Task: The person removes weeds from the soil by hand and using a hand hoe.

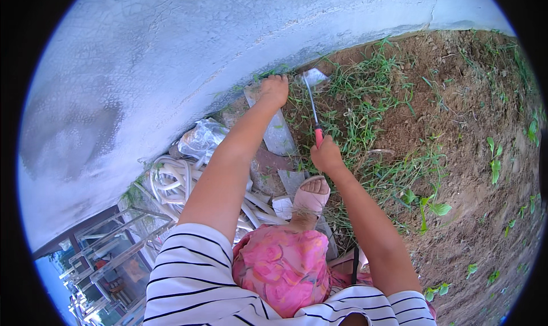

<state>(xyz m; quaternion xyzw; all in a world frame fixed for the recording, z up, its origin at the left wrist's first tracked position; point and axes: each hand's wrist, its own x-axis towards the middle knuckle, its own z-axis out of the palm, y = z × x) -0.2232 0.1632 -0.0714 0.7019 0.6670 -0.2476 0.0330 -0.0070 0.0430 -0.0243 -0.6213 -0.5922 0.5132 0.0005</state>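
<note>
Gripping one hoe by its red handle with right hand, fingers wrapped fully round. Left hand curled partway, down near base of pale wall; can't tell if holding anything. Hoe runs forward from right hand to a single metal blade, just right of left hand, beside green grass. Looks light, stiff, hardly fragile; probably a bit blade-heavy. Best held by the red handle, likely least slippery; fingers clear of blade edge. Right of right hand: brown soil, at least six leafy seedlings. Behind left hand: two grey slabs, one clear plastic bag, one heap of white tubing, too tangled to count. Behind right hand: two pink sandals, one mostly hidden.
</note>
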